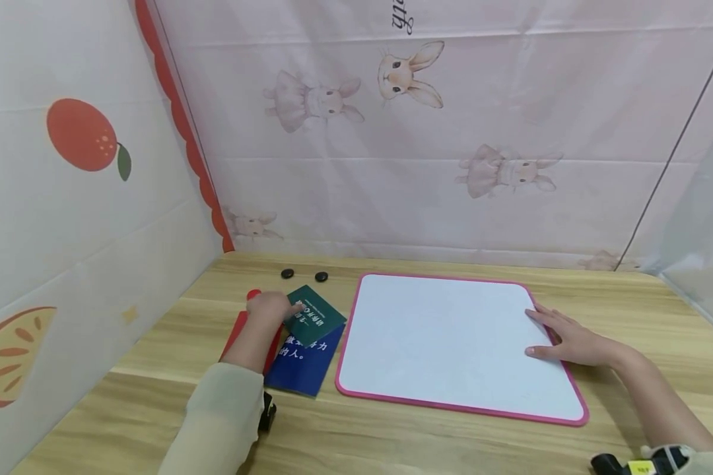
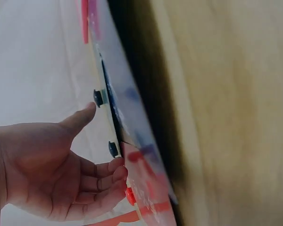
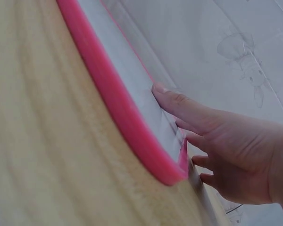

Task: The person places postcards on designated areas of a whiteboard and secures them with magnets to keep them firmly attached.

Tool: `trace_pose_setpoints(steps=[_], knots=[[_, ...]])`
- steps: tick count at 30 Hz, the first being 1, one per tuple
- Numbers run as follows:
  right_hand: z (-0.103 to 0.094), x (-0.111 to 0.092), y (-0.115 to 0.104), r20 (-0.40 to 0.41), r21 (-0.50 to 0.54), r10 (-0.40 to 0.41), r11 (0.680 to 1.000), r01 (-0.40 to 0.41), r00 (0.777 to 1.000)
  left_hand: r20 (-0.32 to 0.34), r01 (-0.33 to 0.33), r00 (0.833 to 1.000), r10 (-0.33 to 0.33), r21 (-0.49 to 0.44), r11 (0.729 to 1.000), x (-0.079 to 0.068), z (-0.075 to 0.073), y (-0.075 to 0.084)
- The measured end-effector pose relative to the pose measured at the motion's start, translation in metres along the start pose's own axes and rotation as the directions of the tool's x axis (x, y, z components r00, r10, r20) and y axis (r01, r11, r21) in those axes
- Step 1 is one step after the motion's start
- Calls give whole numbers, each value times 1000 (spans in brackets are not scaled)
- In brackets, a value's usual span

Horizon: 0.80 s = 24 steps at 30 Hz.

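My left hand (image 1: pixel 270 309) is over a red flat piece (image 1: pixel 236 330), its thumb at the left edge of a green card (image 1: pixel 319 315) with white writing. In the left wrist view the thumb is spread from the loosely bent fingers. A blue card (image 1: pixel 300 369) lies partly beneath the green one. A round red button-like piece (image 1: pixel 253 293) shows just beyond the left hand. My right hand (image 1: pixel 570 336) rests on the right edge of a pink-framed whiteboard (image 1: pixel 440 343), thumb and forefinger reaching onto its white face. The right wrist view shows its other fingers outside the pink rim (image 3: pixel 127 127).
Two small black round pieces (image 1: pixel 288 273) lie behind the cards, near the back of the wooden table (image 1: pixel 392 442). A wall sheet with printed rabbits (image 1: pixel 404 72) borders the back; another with fruit prints (image 1: pixel 83 135) stands at the left.
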State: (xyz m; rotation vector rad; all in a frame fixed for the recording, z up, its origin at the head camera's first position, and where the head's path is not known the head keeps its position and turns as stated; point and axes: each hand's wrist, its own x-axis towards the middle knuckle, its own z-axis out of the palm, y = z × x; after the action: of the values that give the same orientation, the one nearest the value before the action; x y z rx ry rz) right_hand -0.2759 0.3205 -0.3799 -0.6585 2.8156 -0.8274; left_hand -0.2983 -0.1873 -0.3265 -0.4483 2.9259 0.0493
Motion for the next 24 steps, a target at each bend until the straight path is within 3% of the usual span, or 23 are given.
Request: trace_pose_setpoints(steps=[13, 19, 24], knots=[[1, 1, 5, -20, 2, 17, 1000, -17, 1000, 57, 7, 998, -6, -23, 1000, 7, 2, 5], [0, 2, 6, -17, -8, 20, 1000, -20, 1000, 52, -15, 998, 17, -37, 999, 9, 1, 8], [1, 1, 6, -14, -5, 14, 1000, -14, 1000, 38, -53, 998, 53, 7, 999, 8, 2, 10]])
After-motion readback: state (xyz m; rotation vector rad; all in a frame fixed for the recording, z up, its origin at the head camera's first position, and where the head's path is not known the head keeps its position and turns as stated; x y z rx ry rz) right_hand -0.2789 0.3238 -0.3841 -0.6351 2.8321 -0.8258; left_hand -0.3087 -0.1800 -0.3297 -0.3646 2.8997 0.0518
